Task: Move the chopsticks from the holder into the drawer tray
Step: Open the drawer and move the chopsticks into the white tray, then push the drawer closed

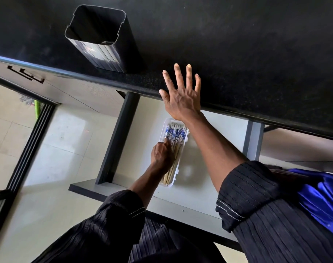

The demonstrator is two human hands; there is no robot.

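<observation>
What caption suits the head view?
Left hand grips chopsticks in the drawer tray; right hand spread above the counter, holder looks empty.

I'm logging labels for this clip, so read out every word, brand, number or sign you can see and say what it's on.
No text here can be read.
Holder: a pale patch on its side, too blurred to tell print from reflection.
Chopsticks: blue and white pattern, no letters.
Cabinet front: cut-out slots, not a word.
</observation>
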